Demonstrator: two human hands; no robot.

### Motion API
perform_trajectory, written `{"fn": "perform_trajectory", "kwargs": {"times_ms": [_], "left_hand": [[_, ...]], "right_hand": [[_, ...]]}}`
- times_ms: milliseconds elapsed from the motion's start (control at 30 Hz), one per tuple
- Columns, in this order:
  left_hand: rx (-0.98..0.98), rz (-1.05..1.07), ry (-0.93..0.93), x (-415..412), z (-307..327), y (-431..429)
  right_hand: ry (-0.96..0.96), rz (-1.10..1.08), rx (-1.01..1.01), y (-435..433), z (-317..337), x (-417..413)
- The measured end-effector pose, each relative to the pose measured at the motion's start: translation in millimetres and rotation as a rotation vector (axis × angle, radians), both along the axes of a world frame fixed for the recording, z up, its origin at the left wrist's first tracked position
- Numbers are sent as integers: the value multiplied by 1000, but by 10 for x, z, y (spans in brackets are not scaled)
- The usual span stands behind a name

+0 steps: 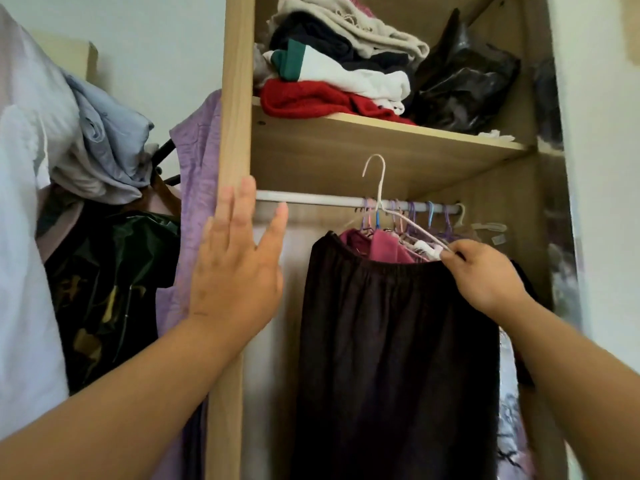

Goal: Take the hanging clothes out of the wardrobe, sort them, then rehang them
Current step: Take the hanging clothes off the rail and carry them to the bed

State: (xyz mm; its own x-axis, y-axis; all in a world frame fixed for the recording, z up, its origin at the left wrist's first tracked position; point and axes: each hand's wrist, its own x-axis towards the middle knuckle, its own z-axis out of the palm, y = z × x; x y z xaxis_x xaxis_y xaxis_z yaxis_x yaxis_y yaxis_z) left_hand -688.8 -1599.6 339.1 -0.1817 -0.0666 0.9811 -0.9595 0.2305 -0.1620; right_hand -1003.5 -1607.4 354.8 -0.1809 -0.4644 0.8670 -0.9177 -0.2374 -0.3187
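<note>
Right hand (485,277) pinching white hanger (426,247), dark skirt (398,341) draped just below. Left hand (235,268) spread flat, rail (311,198) just above its outstretched fingers.

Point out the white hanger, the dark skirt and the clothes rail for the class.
white hanger (381,188): head view, on its neck under the hook.
dark skirt (398,323): head view, middle of its front fabric.
clothes rail (311,198): head view, on its bare left stretch.

Dark skirt (398,341) on lifted white hanger (381,195)
</note>
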Motion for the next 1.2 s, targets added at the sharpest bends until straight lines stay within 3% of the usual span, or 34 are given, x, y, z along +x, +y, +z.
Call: {"fn": "perform_trajectory", "kwargs": {"times_ms": [67, 167, 333, 400, 533, 667, 867, 1033, 1200], "left_hand": [[56, -4, -149, -162, -160, -20], [373, -223, -210, -522, -483, -70], [732, -429, -19, -1003, -958, -211], [755, -557, 7, -1104, -1158, -217], [809, -907, -134, -1218, -1571, -225], [884, -1091, -330, -1304, -1916, -135], [896, -1361, -595, -1223, -2522, 362], [908, -1530, -720, -965, -2967, 880], [871, -1737, -862, -830, -3087, 1634]], "right_hand": [[-4, 19, 10, 317, -160, -134], [-38, 21, 70, 846, -452, -292], [-77, -62, 165, 1780, -988, -371], [-121, -106, 184, 2142, -1192, -338], [-188, -248, 277, 2804, -1611, -89], [-272, -473, 404, 3318, -2119, 382], [-418, -849, 543, 4067, -2932, 1490], [-635, -1003, 674, 4625, -3363, 2565], [-801, -1119, 662, 5215, -3464, 3530]]}}
